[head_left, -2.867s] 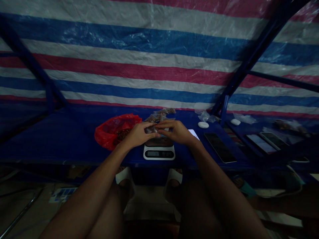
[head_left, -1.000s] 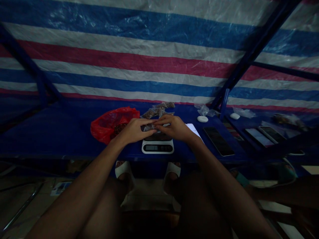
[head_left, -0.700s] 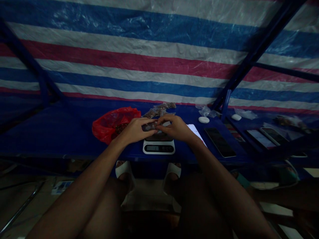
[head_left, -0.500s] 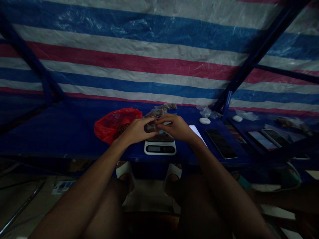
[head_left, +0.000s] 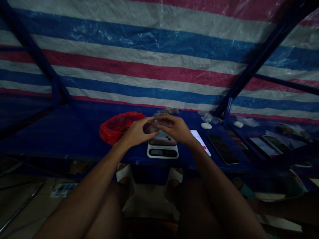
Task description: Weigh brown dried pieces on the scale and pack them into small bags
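Striped tarp [head_left: 149, 66] backs the blue tabletop [head_left: 74, 136]. Left hand [head_left: 136, 133] and right hand [head_left: 176, 129] both pinch a small clear packet [head_left: 153, 125] just above the scale [head_left: 162, 151]; a red bag [head_left: 116, 127] lies at its nine o'clock.

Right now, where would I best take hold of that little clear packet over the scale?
Probably its upper edge, coming from above: the left hand and right hand pinch the clear packet at both ends, and the scale sits close beneath it, so only the top middle looks free.
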The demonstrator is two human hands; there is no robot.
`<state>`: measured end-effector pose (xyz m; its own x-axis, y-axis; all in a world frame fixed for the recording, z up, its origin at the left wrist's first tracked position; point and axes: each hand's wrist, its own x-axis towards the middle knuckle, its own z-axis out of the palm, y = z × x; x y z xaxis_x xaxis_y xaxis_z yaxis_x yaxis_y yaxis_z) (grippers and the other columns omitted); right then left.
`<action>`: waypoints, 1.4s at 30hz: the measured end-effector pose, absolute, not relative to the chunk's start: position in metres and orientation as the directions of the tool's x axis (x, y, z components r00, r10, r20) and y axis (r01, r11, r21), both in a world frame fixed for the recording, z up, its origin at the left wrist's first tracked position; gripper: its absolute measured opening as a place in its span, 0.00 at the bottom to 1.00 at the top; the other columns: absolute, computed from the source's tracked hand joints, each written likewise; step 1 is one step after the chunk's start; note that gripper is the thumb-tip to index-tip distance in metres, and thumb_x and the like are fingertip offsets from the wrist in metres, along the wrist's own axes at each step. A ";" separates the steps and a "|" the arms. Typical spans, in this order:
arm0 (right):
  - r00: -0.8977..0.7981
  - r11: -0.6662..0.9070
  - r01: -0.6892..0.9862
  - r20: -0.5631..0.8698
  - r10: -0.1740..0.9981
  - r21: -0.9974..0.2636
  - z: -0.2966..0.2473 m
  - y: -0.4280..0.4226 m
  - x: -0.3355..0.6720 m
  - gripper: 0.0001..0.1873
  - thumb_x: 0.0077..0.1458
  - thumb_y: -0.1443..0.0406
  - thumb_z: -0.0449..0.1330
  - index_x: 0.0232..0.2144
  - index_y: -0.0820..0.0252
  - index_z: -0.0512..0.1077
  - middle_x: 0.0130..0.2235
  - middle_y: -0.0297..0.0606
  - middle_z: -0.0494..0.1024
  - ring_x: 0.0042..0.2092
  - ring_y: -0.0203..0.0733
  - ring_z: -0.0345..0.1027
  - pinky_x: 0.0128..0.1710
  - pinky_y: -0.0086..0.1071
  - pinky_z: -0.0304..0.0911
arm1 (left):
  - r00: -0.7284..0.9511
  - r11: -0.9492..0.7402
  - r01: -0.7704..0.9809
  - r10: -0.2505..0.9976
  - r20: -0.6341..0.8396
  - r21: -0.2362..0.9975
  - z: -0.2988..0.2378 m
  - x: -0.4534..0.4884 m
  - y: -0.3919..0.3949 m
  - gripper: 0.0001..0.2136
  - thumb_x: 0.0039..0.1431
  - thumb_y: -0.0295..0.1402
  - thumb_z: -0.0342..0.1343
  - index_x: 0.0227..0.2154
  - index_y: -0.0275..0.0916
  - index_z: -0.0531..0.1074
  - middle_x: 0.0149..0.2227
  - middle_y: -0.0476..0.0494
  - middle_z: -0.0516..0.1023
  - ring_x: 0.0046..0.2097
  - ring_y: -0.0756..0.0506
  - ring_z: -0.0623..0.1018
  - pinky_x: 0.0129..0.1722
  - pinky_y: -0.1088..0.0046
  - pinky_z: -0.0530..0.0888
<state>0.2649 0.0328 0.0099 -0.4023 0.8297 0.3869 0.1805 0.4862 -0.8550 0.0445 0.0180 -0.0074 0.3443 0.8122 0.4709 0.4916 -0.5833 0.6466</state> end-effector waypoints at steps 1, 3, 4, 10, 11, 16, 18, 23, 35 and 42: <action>-0.385 0.486 0.183 0.392 0.835 -0.855 0.010 0.033 0.265 0.18 0.56 0.62 0.70 0.49 0.58 0.80 0.51 0.44 0.83 0.51 0.48 0.79 0.51 0.42 0.77 | 0.342 -0.580 0.490 0.815 0.468 0.651 -0.008 0.044 0.018 0.32 0.56 0.44 0.68 0.62 0.40 0.71 0.55 0.37 0.83 0.54 0.37 0.83 0.55 0.58 0.79; -0.353 0.506 0.215 0.416 0.838 -0.836 0.010 0.034 0.266 0.19 0.55 0.61 0.70 0.50 0.58 0.79 0.51 0.44 0.83 0.50 0.48 0.79 0.49 0.41 0.77 | 0.331 -0.574 0.488 0.819 0.468 0.658 -0.008 0.043 0.018 0.33 0.55 0.44 0.69 0.63 0.40 0.71 0.56 0.37 0.82 0.53 0.37 0.84 0.54 0.57 0.80; -0.344 0.520 0.239 0.429 0.835 -0.820 0.010 0.034 0.266 0.20 0.55 0.61 0.71 0.50 0.58 0.79 0.51 0.44 0.83 0.49 0.48 0.79 0.48 0.41 0.77 | 0.328 -0.572 0.489 0.820 0.469 0.659 -0.008 0.043 0.018 0.33 0.55 0.44 0.69 0.63 0.40 0.71 0.56 0.37 0.82 0.52 0.37 0.84 0.54 0.57 0.80; -0.338 0.519 0.196 0.440 0.832 -0.832 0.012 0.034 0.269 0.24 0.55 0.58 0.70 0.53 0.59 0.78 0.52 0.46 0.82 0.48 0.47 0.78 0.46 0.40 0.77 | 0.306 -0.581 0.458 0.814 0.494 0.673 -0.008 0.044 0.018 0.33 0.54 0.43 0.69 0.62 0.40 0.71 0.54 0.39 0.83 0.51 0.39 0.84 0.54 0.60 0.80; -0.363 0.508 0.175 0.424 0.830 -0.843 0.012 0.034 0.271 0.24 0.55 0.59 0.70 0.53 0.59 0.77 0.52 0.46 0.82 0.48 0.47 0.78 0.47 0.41 0.77 | 0.304 -0.583 0.455 0.812 0.498 0.673 -0.008 0.044 0.018 0.33 0.54 0.42 0.69 0.62 0.39 0.71 0.53 0.39 0.83 0.51 0.39 0.84 0.54 0.61 0.80; -0.472 0.460 0.171 0.338 0.814 -0.871 0.015 0.030 0.283 0.27 0.55 0.62 0.70 0.57 0.57 0.76 0.55 0.45 0.80 0.50 0.47 0.78 0.50 0.42 0.77 | 0.308 -0.577 0.462 0.817 0.488 0.673 -0.006 0.043 0.016 0.30 0.57 0.40 0.67 0.61 0.39 0.71 0.50 0.40 0.85 0.49 0.41 0.85 0.52 0.63 0.81; -0.512 0.449 0.193 0.301 0.804 -0.872 0.017 0.028 0.287 0.29 0.56 0.64 0.68 0.60 0.56 0.74 0.55 0.45 0.81 0.51 0.47 0.78 0.49 0.41 0.78 | 0.303 -0.575 0.471 0.818 0.490 0.669 -0.005 0.042 0.016 0.29 0.57 0.41 0.67 0.61 0.40 0.72 0.50 0.41 0.85 0.49 0.41 0.84 0.53 0.62 0.80; -0.494 0.457 0.229 0.301 0.815 -0.860 0.011 0.035 0.293 0.36 0.54 0.70 0.64 0.66 0.55 0.68 0.54 0.45 0.81 0.49 0.47 0.80 0.47 0.40 0.77 | 0.185 -0.538 0.403 0.840 0.510 0.740 -0.004 0.046 0.016 0.26 0.56 0.42 0.67 0.56 0.39 0.74 0.49 0.41 0.85 0.49 0.41 0.84 0.53 0.62 0.80; -0.424 0.532 0.574 0.330 0.844 -0.622 0.005 0.039 0.309 0.20 0.54 0.63 0.70 0.50 0.60 0.81 0.47 0.45 0.85 0.44 0.48 0.78 0.45 0.40 0.72 | 0.065 -0.511 0.426 0.840 0.539 0.746 -0.012 0.037 0.021 0.27 0.56 0.43 0.68 0.56 0.39 0.73 0.51 0.38 0.83 0.50 0.40 0.84 0.53 0.61 0.79; -0.561 0.516 0.650 0.106 0.821 -0.558 0.008 0.031 0.313 0.05 0.54 0.66 0.68 0.33 0.56 0.85 0.33 0.36 0.86 0.32 0.41 0.77 0.32 0.31 0.66 | 0.175 -0.478 0.562 0.866 0.468 0.675 -0.018 0.030 0.025 0.29 0.56 0.44 0.68 0.59 0.39 0.72 0.54 0.37 0.81 0.51 0.38 0.83 0.55 0.57 0.79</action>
<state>0.3129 0.0314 0.0083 -0.5608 0.8212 0.1056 0.6500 0.5157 -0.5581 0.0302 0.0247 -0.0184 0.1750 0.8662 0.4680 0.5620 -0.4782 0.6749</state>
